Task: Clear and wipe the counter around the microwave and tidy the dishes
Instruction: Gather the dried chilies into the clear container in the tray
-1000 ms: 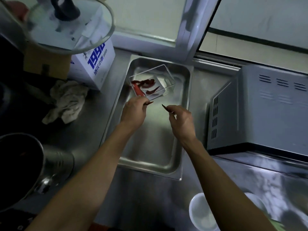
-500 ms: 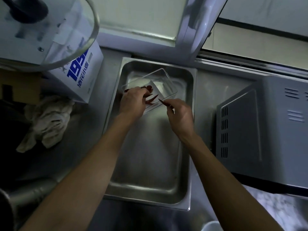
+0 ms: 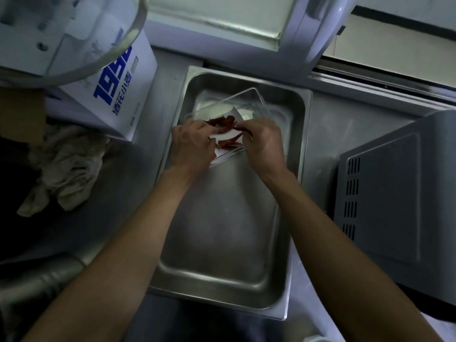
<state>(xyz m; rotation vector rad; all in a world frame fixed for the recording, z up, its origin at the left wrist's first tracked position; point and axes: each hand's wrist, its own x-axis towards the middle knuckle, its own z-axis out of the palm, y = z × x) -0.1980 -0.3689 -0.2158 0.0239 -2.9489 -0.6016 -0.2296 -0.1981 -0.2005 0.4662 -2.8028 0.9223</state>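
Both hands moved forward since earlier frame, now meeting over clear container (image 3: 249,107). Steel tray (image 3: 222,243) on bench (image 3: 118,218). Left hand (image 3: 192,146) fingers curled, apparently pinching dried chilies (image 3: 222,122); right hand (image 3: 265,141) pinches one chili. Microwave (image 3: 394,201) right, rag (image 3: 64,166) left, white box (image 3: 111,95) beyond.

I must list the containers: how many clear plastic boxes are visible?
1: the clear rectangular plastic box lies tilted inside the stainless steel tray, holding red chilies.
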